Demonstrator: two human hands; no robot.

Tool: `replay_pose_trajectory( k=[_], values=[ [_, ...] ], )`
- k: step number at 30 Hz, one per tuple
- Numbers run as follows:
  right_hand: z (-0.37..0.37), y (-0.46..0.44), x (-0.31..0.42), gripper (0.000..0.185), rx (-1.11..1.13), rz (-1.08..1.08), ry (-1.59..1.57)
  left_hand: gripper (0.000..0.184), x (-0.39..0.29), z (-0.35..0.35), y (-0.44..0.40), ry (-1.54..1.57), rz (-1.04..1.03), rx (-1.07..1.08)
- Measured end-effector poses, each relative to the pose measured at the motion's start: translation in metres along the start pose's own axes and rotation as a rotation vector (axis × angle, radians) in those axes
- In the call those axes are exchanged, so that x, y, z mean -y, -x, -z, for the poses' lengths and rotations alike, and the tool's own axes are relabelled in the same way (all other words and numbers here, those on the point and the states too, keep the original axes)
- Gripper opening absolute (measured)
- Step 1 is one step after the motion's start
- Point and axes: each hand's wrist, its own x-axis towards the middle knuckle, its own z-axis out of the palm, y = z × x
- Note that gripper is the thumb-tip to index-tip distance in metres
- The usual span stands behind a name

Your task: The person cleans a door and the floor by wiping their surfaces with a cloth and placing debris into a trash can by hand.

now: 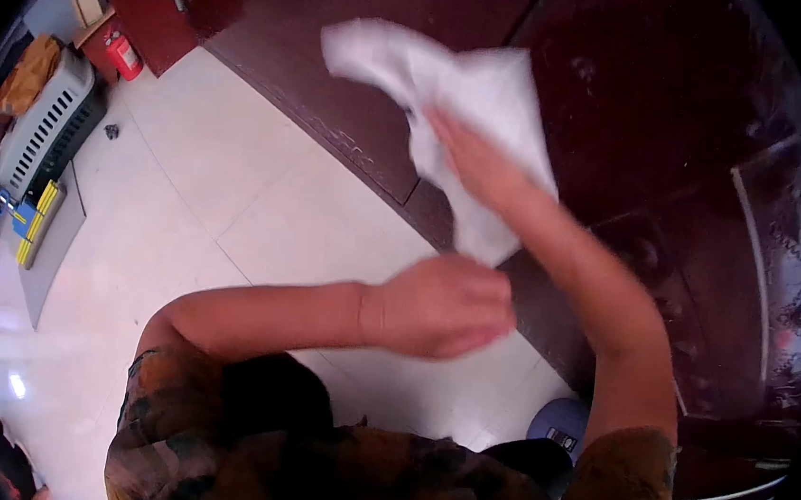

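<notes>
Grip unclear: one white cloth (502, 89) touched by right hand (482, 165).
Left hand (441, 306) curled near edge of dark surface (641, 138); room seen beyond.

Single head-worn camera, pitched forward and steeply down. Round, wide-angle field: left hand (443, 307) and right hand (480, 167) close in, dark red surface (627, 108) beyond, pale floor (173, 182) toward the left.
</notes>
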Motion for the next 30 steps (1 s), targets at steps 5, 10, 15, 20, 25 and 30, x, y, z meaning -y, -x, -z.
replay_pose_trajectory(
  k=[5, 10, 15, 20, 25, 30],
  values=[
    [-0.017, 0.055, -0.051, 0.055, 0.091, -0.151, -0.897, 0.015, -0.045, 0.055, 0.062, 0.092, 0.018, 0.355],
    [0.076, -0.075, -0.134, 0.055, -0.581, -0.567, 0.128, 0.014, -0.028, 0.084, 0.085, -0.103, 0.277, 0.38],
    [-0.001, -0.159, -0.008, 0.05, -0.285, -0.065, 0.073, 0.01, 0.006, 0.088, 0.121, 0.092, 0.659, -0.078],
    [0.014, -0.061, 0.026, 0.014, 0.088, -0.615, -1.551, 0.033, 0.125, 0.069, 0.299, -0.593, 1.192, -0.397],
    [0.056, -0.135, -0.076, 0.035, -0.484, -0.571, -0.874, 0.061, 0.177, 0.046, 0.404, -0.933, 1.818, -0.327],
    [0.062, -0.257, -0.061, 0.043, -0.301, -0.313, -0.182, 0.067, 0.168, 0.039, 0.391, -0.947, 1.833, -0.263]
  ],
)
